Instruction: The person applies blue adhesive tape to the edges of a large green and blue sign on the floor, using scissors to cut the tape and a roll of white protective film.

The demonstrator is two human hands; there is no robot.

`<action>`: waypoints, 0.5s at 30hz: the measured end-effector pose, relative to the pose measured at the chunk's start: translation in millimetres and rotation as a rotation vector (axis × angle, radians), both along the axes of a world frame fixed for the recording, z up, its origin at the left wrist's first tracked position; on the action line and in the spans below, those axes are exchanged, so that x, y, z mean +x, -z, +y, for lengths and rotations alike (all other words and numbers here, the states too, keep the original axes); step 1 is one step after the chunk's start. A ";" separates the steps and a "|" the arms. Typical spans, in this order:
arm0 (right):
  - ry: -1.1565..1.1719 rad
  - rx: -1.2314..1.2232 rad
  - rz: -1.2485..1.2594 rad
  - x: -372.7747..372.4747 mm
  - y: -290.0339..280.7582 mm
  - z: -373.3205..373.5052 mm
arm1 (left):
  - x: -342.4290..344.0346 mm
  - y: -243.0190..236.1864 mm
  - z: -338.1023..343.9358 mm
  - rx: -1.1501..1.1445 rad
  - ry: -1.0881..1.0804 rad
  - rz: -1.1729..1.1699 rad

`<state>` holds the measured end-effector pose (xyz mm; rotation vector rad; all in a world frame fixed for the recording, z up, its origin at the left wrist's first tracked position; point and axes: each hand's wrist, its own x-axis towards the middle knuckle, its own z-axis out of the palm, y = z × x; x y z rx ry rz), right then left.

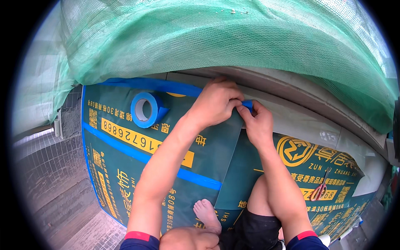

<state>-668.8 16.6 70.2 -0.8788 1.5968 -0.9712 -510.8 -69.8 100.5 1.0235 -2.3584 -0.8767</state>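
Observation:
A strip of blue tape (pixel 247 104) is stretched between my two hands at the far edge of a dark green printed protective sheet (pixel 212 156). My left hand (pixel 216 102) closes on it from the left, knuckles bent over the edge. On the other side my right hand (pixel 259 124) pinches the strip between thumb and fingers. Left of my left hand, the roll of blue tape (pixel 157 111) lies on its side with a short loose end. A long band of blue tape (pixel 166 86) runs along the sheet's far edge up to my left hand.
Green mesh netting (pixel 233 46) hangs beyond the far edge, over a grey ledge (pixel 291 81). Red-handled scissors (pixel 319 193) lie on the sheet at the right. Another blue tape band (pixel 137 155) crosses the sheet. My bare foot (pixel 206 213) rests on it. Wire mesh (pixel 41 156) stands at the left.

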 end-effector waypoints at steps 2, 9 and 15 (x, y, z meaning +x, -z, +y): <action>-0.039 0.036 0.064 -2.2 -6.0 -1.6 | -3.5 2.4 0.2 0.036 -0.044 0.001; 0.007 0.049 -0.009 -0.8 4.4 -1.2 | -18.8 18.4 9.6 -0.222 -0.154 0.050; 0.027 0.073 -0.067 -0.1 33.0 4.0 | -15.1 27.7 14.2 -0.362 -0.047 -0.012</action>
